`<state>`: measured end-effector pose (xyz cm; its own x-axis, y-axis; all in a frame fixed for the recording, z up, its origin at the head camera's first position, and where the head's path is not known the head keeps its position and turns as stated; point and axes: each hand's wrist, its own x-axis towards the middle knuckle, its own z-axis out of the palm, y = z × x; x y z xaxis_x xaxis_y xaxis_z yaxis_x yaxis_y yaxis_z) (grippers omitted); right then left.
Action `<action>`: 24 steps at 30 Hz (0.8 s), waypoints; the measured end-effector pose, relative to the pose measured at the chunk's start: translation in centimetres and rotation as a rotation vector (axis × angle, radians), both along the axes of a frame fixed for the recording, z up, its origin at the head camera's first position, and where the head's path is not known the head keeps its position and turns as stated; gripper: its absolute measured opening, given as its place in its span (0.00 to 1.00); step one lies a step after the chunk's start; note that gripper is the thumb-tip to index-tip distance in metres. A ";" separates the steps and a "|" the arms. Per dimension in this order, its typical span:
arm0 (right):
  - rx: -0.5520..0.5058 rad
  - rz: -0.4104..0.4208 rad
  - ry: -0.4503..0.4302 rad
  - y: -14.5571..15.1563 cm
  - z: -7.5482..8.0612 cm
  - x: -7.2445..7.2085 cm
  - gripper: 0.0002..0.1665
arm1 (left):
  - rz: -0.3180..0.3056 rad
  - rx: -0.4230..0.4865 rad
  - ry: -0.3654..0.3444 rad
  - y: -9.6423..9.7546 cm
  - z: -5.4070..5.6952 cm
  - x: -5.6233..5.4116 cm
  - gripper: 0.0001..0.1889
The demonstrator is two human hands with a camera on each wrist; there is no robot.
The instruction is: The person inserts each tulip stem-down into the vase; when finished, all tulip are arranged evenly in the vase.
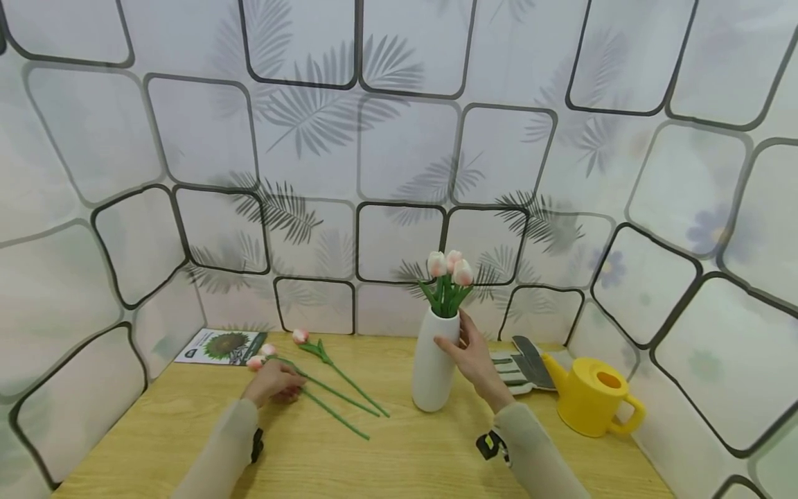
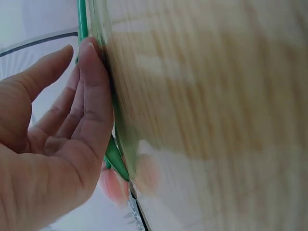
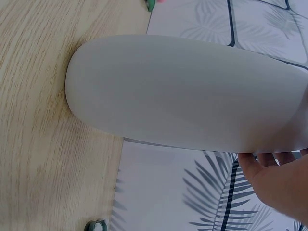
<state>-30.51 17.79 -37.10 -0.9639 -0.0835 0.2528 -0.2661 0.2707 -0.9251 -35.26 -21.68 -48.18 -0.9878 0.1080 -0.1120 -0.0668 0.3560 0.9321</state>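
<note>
A white vase stands on the table, tilted slightly, with pink-and-white artificial tulips in its mouth. My right hand grips the vase's upper right side, thumb across the front and fingers behind; the right wrist view shows those fingers against the vase wall. On the left, my left hand rests low over the tulip stems lying on the wood. Its fingers curve loosely beside a green stem in the left wrist view, the thumb apart from them. Another loose tulip lies just beyond.
A card with a sunflower picture lies at the back left. Right of the vase are striped gloves, a dark trowel-like blade and a yellow watering can. Patterned curtain walls enclose the wooden table.
</note>
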 end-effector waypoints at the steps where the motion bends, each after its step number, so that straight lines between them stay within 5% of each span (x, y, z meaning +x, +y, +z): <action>1: -0.006 0.003 0.002 0.1 -0.3 -0.4 0.48 | 0.024 0.010 -0.004 0.1 0.0 0.1 0.07; 9: -0.016 -0.007 0.019 0.8 -2.6 -2.4 0.49 | 0.181 0.061 0.032 0.4 0.2 0.0 0.09; 16: -0.013 -0.018 0.025 0.7 -2.6 -2.4 0.50 | 0.335 -0.003 0.166 0.4 0.3 -0.4 0.11; 19: -0.013 -0.019 0.022 0.7 -2.5 -2.3 0.50 | 0.367 0.022 0.208 0.4 0.8 -0.3 0.12; 24: -0.009 -0.007 -0.002 0.1 -0.5 -0.2 0.48 | 0.412 0.145 0.209 0.8 2.0 -0.2 0.14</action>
<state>-30.75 17.92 -37.56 -0.9648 -0.0749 0.2521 -0.2629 0.2639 -0.9280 -35.41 -20.87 -46.21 -0.9515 -0.2970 0.0804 0.0189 0.2044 0.9787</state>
